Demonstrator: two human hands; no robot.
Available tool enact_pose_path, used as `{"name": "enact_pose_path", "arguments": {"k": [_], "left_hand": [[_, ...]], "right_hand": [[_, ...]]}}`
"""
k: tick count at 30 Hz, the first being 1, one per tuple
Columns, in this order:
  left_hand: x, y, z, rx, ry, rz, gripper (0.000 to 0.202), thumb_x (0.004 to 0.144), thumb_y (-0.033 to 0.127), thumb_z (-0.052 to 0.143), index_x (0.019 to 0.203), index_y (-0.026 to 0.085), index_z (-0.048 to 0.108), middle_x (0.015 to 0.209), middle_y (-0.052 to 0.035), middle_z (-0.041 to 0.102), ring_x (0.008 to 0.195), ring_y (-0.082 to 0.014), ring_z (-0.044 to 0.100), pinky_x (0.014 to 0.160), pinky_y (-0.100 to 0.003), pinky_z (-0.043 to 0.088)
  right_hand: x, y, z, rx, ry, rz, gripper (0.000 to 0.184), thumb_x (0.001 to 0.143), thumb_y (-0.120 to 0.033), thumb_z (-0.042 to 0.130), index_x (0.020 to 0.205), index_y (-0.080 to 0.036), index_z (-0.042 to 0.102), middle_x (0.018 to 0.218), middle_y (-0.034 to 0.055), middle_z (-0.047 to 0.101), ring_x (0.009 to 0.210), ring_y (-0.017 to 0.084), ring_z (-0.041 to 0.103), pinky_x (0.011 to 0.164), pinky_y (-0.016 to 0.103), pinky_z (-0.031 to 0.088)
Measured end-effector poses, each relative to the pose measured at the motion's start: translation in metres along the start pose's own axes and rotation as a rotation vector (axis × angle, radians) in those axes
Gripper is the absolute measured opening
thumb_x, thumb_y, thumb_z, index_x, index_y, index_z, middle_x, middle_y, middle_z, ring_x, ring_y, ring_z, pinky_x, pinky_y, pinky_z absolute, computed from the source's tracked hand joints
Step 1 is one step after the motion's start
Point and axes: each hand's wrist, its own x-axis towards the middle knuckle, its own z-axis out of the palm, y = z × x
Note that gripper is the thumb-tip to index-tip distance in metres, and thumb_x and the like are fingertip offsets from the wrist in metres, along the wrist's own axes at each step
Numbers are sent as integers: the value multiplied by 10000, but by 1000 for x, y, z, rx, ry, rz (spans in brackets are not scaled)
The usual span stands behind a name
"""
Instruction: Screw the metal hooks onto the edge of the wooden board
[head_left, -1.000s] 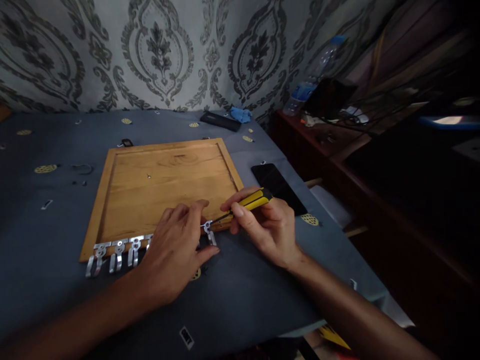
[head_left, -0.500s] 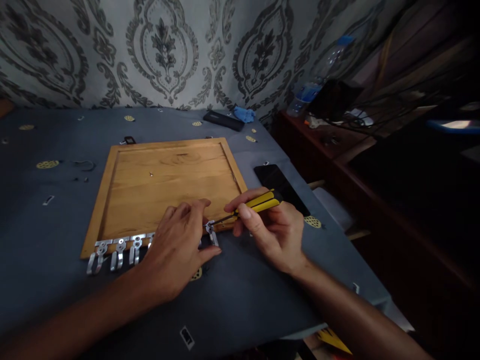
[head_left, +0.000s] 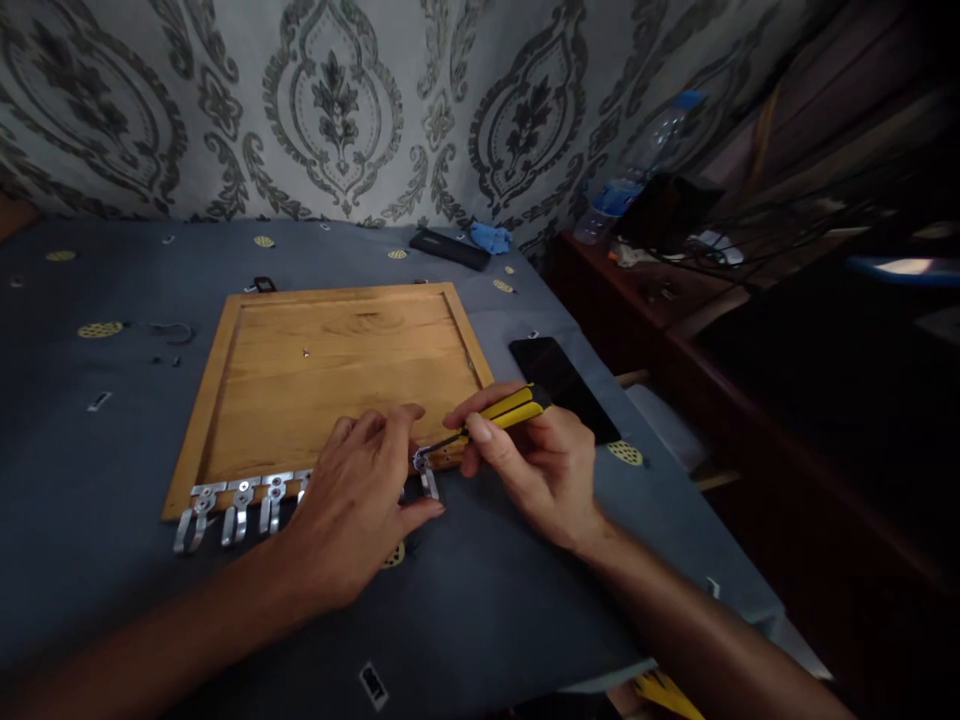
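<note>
A framed wooden board (head_left: 337, 390) lies on the cloth, with a metal hook rail (head_left: 244, 490) along its front edge. My left hand (head_left: 364, 490) lies over the rail and steadies it; the thumb stretches out near the end double hook (head_left: 427, 475). Some of its fingertips and the rail's middle are hidden. My right hand (head_left: 544, 460) is closed around a yellow and black screwdriver (head_left: 506, 408). The screwdriver's tip meets the end hook's plate, with the shaft slanting down to the left. A small screw (head_left: 305, 352) lies on the board.
A black phone (head_left: 562, 385) lies right of the board. Behind are a dark case (head_left: 450, 250) and a blue cloth (head_left: 491, 238). A loose hook (head_left: 174, 330) and small parts lie left. A plastic bottle (head_left: 611, 205) and cables stand on the side furniture at right.
The view has shifted slightly. My right hand and the screwdriver handle have moved a little left, its tip still at the end hook. My left hand stays in place.
</note>
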Motion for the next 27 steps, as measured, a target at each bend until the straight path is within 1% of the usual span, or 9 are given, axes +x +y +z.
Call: {"name": "enact_pose_path", "arguments": {"k": [6, 8, 11, 13, 15, 17, 19, 22, 27], "left_hand": [[0, 0, -1, 9, -19, -16, 687, 646, 220, 874, 1192, 185, 458, 1052, -80, 669, 1004, -312, 625, 860, -460, 483], [0, 0, -2, 13, -21, -2, 663, 653, 228, 871, 1171, 190, 460, 1041, -75, 664, 992, -309, 624, 851, -457, 485], [0, 0, -2, 5, -21, 27, 642, 668, 222, 860, 1164, 201, 453, 1046, -71, 658, 986, -302, 620, 848, -455, 486], [1, -1, -1, -2, -24, 29, 636, 667, 220, 861, 1154, 198, 452, 1062, -80, 657, 991, -307, 617, 854, -465, 485], [1, -1, 0, -7, -22, 21, 631, 656, 232, 871, 1131, 191, 458, 1059, -88, 658, 988, -314, 616, 854, -475, 486], [1, -2, 0, -9, -6, 19, 650, 651, 240, 877, 1142, 185, 455, 1058, -89, 659, 991, -315, 617, 859, -480, 487], [0, -2, 1, -18, 8, 28, 683, 651, 236, 880, 1174, 180, 444, 1066, -88, 662, 1004, -312, 621, 866, -477, 491], [-1, -2, 1, -31, 21, 31, 733, 641, 227, 889, 1208, 180, 427, 1085, -90, 667, 1029, -309, 626, 877, -472, 498], [-1, -2, 3, -15, 29, 8, 770, 642, 231, 887, 1240, 180, 407, 1170, -120, 651, 1085, -321, 623, 920, -495, 490]], "right_hand": [[6, 1, 2, 16, -51, 10, 95, 926, -251, 617, 869, -175, 623, 751, -25, 632, 502, 53, 613, 473, 163, 484], [11, -2, 0, 36, -119, 22, 79, 910, -239, 640, 864, -177, 619, 764, -29, 616, 517, 51, 615, 471, 150, 488], [20, -9, -5, 33, -274, 48, 99, 889, -254, 669, 859, -175, 618, 738, -28, 609, 573, 77, 642, 530, 169, 530], [23, -13, -8, 40, -366, 94, 105, 909, -278, 640, 892, -175, 626, 751, -12, 632, 630, 101, 672, 566, 190, 553], [25, -14, -9, 90, -404, 148, 132, 929, -306, 608, 933, -176, 634, 793, 6, 654, 662, 112, 688, 566, 196, 562], [24, -12, -8, 124, -384, 155, 154, 930, -326, 608, 921, -175, 642, 794, 10, 656, 648, 107, 682, 553, 194, 557], [21, -9, -5, 93, -331, 105, 167, 919, -325, 628, 853, -173, 644, 714, -7, 644, 602, 96, 655, 540, 192, 534], [17, -3, 0, 10, -214, 40, 180, 894, -316, 666, 781, -179, 635, 619, -31, 618, 526, 82, 598, 503, 198, 477], [12, 0, 10, -97, -12, -1, 225, 812, -318, 750, 720, -193, 588, 632, -44, 587, 527, 84, 542, 493, 221, 435]]}}
